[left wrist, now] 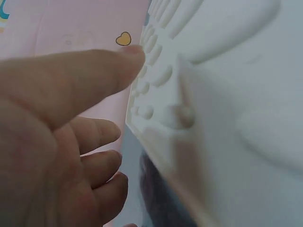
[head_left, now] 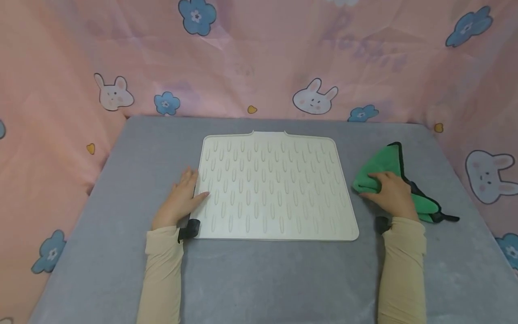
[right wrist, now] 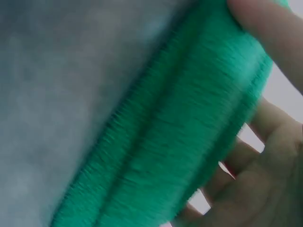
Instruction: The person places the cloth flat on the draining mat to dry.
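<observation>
A white mat [head_left: 269,186] with rows of raised oval ridges lies flat mid-table, with a tab at its far edge. My left hand [head_left: 178,200] rests at the mat's left edge, thumb spread over the surface and fingers stretched along the side. In the left wrist view, the thumb [left wrist: 102,78] reaches toward the white ridged surface [left wrist: 218,94]. To the right of the mat, my right hand [head_left: 390,191] grips a folded green cloth [head_left: 382,162] with black trim and a hanging loop. Close up in the right wrist view, thumb and fingers hold the cloth's thick fold [right wrist: 184,113].
A grey cloth-covered table [head_left: 283,279] extends around the mat. Behind it and along both sides hangs a pink curtain [head_left: 243,58] printed with rabbits and blue flowers. Black camera straps [head_left: 189,229] sit at both wrists.
</observation>
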Available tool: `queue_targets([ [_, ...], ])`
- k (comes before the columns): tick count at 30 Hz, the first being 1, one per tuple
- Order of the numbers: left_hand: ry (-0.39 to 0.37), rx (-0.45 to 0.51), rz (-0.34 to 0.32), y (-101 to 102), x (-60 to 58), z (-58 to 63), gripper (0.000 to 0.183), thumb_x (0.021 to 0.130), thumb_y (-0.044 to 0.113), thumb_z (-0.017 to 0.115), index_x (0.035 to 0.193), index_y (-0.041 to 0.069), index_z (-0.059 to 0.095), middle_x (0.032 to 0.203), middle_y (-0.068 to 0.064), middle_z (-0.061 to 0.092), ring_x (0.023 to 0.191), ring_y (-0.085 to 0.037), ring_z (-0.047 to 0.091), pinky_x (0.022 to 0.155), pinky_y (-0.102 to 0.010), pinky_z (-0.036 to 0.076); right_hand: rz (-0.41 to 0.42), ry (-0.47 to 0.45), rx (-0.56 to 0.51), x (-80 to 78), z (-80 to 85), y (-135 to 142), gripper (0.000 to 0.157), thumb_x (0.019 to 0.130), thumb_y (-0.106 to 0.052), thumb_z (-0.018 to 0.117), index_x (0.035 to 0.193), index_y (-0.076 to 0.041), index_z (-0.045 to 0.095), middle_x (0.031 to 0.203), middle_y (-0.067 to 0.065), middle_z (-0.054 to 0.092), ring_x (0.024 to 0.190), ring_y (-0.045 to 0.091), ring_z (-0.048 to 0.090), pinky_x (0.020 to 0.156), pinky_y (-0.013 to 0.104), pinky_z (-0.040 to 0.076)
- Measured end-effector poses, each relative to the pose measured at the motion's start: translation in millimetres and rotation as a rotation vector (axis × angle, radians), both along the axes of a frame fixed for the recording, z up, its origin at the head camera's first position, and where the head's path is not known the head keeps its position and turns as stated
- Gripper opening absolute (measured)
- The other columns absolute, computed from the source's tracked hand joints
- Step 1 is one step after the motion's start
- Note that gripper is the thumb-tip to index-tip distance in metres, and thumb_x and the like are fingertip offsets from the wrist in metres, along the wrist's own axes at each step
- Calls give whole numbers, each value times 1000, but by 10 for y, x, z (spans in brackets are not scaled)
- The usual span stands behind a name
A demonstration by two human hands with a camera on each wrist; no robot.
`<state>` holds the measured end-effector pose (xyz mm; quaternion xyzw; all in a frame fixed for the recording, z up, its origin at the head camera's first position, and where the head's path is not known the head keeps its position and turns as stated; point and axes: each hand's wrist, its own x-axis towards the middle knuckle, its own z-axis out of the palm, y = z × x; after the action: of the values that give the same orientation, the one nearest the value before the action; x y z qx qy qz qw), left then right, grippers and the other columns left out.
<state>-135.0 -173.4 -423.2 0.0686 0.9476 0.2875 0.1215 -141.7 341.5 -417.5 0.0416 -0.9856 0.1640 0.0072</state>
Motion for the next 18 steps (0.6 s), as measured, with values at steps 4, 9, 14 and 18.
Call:
queue_targets([
  [4,3,8,-21,22,-8,-25,76,95,28,54,147,-7,12,154,-25,0,142,-36,-2,109,-61,2,-50,78,-58,8,-17,13,45,85,-18,66,118,10,55,116,35,50,104,53,45,79,66,32],
  [9,3,-22,-35,57,-19,-75,78,94,29,56,147,-8,12,154,-23,0,142,-36,-1,108,-61,-2,-94,155,-165,35,-20,42,28,92,-12,57,108,10,58,101,31,56,88,44,53,77,58,40],
  [14,6,-66,-42,80,-17,-135,77,94,29,56,146,-10,15,154,-22,0,142,-36,-1,109,-59,-5,-165,156,-239,69,-11,60,24,95,-18,53,101,5,58,81,20,55,70,26,48,63,38,38],
  [18,10,-81,-43,82,-17,-162,76,95,30,55,146,-10,14,154,-23,0,142,-36,-1,109,-58,-6,-226,168,-300,89,14,62,26,96,-22,53,94,4,55,70,11,47,63,14,42,58,28,34],
])
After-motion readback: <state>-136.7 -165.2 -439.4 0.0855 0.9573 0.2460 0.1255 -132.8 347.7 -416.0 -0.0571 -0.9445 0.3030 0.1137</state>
